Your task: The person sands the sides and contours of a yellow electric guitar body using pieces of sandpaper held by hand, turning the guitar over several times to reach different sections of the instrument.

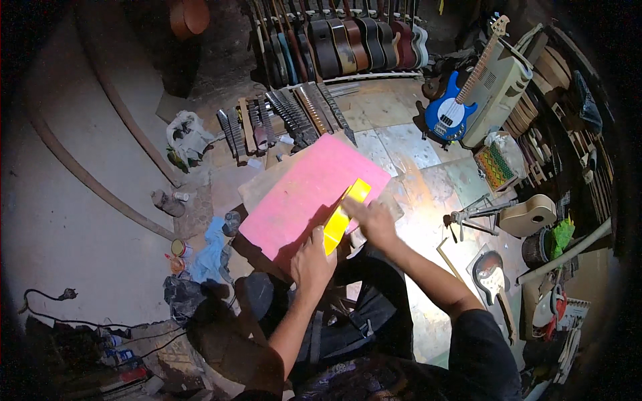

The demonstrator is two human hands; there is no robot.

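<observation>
A bright yellow strip-like piece slants over a pink board in front of me. My left hand grips its near end, thumb along the edge. Over its middle is my right hand, fingers bent together and touching the yellow surface; whether they pinch something small is hidden. The pink board lies tilted above my lap, with a paler flat sheet showing under its left edge.
Guitar necks lie in rows beyond the board. A rack of guitars stands behind them. To the right are a blue bass guitar, a small stand and a dark guitar body. A blue cloth and a tin lie left.
</observation>
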